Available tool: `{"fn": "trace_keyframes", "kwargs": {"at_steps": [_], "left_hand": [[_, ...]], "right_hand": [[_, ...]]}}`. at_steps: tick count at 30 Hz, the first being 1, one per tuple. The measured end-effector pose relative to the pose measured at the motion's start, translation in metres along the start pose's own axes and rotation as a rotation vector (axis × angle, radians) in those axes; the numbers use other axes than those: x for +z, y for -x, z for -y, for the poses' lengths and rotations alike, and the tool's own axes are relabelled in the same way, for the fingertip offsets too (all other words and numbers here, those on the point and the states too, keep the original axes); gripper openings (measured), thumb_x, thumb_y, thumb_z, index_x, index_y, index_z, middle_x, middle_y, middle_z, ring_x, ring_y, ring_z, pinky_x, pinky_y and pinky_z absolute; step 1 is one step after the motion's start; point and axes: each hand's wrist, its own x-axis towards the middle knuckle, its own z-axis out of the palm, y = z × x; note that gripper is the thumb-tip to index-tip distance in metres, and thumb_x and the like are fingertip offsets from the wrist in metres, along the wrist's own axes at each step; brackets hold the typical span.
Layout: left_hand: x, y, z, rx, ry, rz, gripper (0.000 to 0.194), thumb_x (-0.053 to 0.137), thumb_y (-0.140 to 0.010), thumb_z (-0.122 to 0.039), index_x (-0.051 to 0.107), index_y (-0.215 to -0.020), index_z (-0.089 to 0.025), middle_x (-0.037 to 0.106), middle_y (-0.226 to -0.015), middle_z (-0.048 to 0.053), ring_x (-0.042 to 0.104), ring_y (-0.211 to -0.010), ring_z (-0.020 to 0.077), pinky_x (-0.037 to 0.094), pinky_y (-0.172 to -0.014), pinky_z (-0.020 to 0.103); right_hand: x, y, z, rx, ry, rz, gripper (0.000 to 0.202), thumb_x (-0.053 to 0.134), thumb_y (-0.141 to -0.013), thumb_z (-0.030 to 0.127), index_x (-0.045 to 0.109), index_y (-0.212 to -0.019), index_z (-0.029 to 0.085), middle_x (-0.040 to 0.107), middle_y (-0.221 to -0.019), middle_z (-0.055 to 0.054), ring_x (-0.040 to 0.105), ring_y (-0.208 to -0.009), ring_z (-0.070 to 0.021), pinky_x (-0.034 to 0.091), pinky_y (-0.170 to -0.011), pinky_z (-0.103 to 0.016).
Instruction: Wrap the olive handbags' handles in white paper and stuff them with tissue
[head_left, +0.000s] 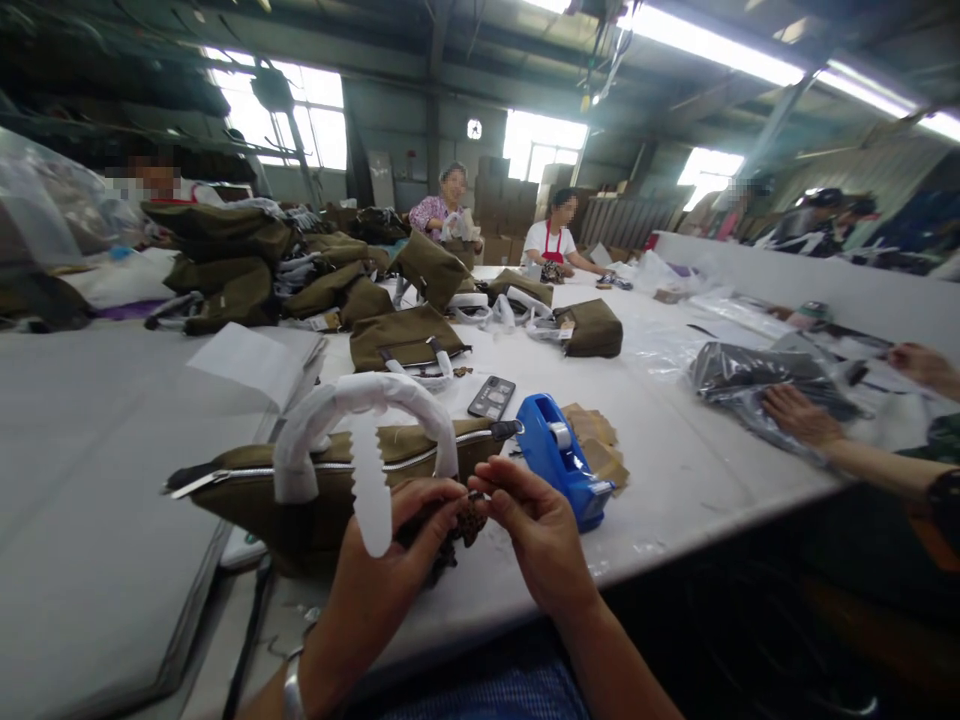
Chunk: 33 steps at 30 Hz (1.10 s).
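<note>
An olive-green handbag with a silver zip lies in front of me, its handle wrapped in white paper. A strip of white paper with a serrated edge hangs down from the handle. My left hand is closed on a small brown leopard-print piece beside the bag; its exact kind I cannot make out. My right hand is pinched at the top of that piece, fingertips close to the left ones. What the right fingertips grip is too small to tell.
A blue tape dispenser stands right of the bag, with brown paper pieces behind it. A phone lies beyond. More olive bags fill the far table. On the right, another person's hand rests on a plastic-wrapped dark item.
</note>
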Motion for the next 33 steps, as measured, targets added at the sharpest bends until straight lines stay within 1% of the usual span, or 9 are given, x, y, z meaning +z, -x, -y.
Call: {"fn": "trace_keyframes", "kwargs": {"at_steps": [3,7,9,11,16,18,22,27,33], "left_hand": [[-0.001,0.001,0.004,-0.007,0.004,-0.004,0.011,0.069,-0.091,-0.024,0.078,-0.096,-0.028,0.08,-0.095,-0.003,0.076,-0.087,0.0149,0.062,-0.084,0.023],[-0.002,0.001,0.007,0.002,-0.01,-0.01,0.012,0.07,-0.09,-0.023,0.078,-0.096,-0.03,0.08,-0.095,-0.005,0.075,-0.086,0.0128,0.06,-0.085,0.019],[-0.001,0.0,0.005,0.015,0.003,-0.008,0.013,0.07,-0.089,-0.022,0.078,-0.095,-0.03,0.08,-0.093,-0.006,0.075,-0.086,0.012,0.059,-0.083,0.017],[-0.001,-0.001,0.004,0.024,0.019,0.0,0.014,0.07,-0.089,-0.021,0.078,-0.095,-0.031,0.08,-0.091,-0.007,0.075,-0.084,0.0104,0.058,-0.083,0.015],[0.0,-0.001,0.003,0.002,0.037,0.007,0.013,0.071,-0.09,-0.021,0.077,-0.095,-0.031,0.08,-0.092,-0.009,0.076,-0.085,0.0091,0.058,-0.085,0.013],[0.001,0.0,0.003,-0.001,0.033,0.002,0.012,0.071,-0.089,-0.022,0.078,-0.096,-0.03,0.08,-0.092,-0.007,0.076,-0.085,0.0106,0.059,-0.084,0.015],[0.005,-0.001,0.004,0.023,0.004,-0.022,0.012,0.072,-0.089,-0.024,0.078,-0.099,-0.027,0.081,-0.094,-0.004,0.078,-0.086,0.0142,0.062,-0.083,0.019],[0.008,-0.003,0.003,0.08,-0.03,-0.031,0.013,0.07,-0.089,-0.023,0.077,-0.1,-0.025,0.082,-0.095,-0.002,0.078,-0.083,0.0149,0.063,-0.081,0.02],[0.007,-0.003,0.0,0.135,-0.048,-0.022,0.017,0.071,-0.089,-0.019,0.077,-0.104,-0.025,0.082,-0.098,-0.003,0.078,-0.082,0.012,0.061,-0.08,0.015]], "right_hand": [[-0.005,-0.001,0.005,-0.046,0.102,0.005,0.025,0.082,-0.085,0.03,0.079,-0.109,0.026,0.078,-0.114,-0.007,0.076,-0.102,-0.0248,0.067,-0.084,-0.036],[-0.007,-0.001,0.011,-0.108,0.232,-0.047,0.023,0.08,-0.086,0.033,0.079,-0.107,0.024,0.079,-0.101,-0.006,0.078,-0.089,-0.0229,0.068,-0.063,-0.028],[-0.006,-0.002,0.012,-0.096,0.254,-0.066,0.029,0.081,-0.084,0.034,0.076,-0.111,0.024,0.08,-0.096,-0.006,0.077,-0.078,-0.0209,0.065,-0.053,-0.025],[-0.005,-0.002,0.01,-0.076,0.256,-0.076,0.027,0.082,-0.083,0.034,0.075,-0.106,0.023,0.079,-0.09,-0.005,0.075,-0.066,-0.0181,0.062,-0.049,-0.023],[-0.003,-0.003,0.003,-0.014,0.179,-0.074,0.02,0.087,-0.077,0.034,0.077,-0.083,0.019,0.078,-0.081,-0.004,0.071,-0.062,-0.0147,0.061,-0.054,-0.022],[-0.002,-0.002,0.001,0.028,0.109,-0.08,0.02,0.089,-0.075,0.034,0.079,-0.083,0.019,0.077,-0.081,-0.004,0.07,-0.064,-0.0136,0.06,-0.056,-0.021],[0.0,0.002,-0.002,0.079,0.032,-0.064,0.019,0.09,-0.075,0.033,0.081,-0.087,0.021,0.077,-0.083,-0.002,0.069,-0.068,-0.0115,0.06,-0.069,-0.022],[-0.001,0.003,-0.002,-0.019,0.18,-0.04,0.013,0.085,-0.08,0.031,0.082,-0.091,0.024,0.076,-0.085,-0.002,0.065,-0.069,-0.012,0.054,-0.061,-0.021],[0.0,0.002,-0.001,-0.108,0.335,0.005,0.006,0.081,-0.083,0.027,0.082,-0.089,0.026,0.074,-0.083,0.0,0.063,-0.072,-0.0132,0.053,-0.065,-0.023]]}}
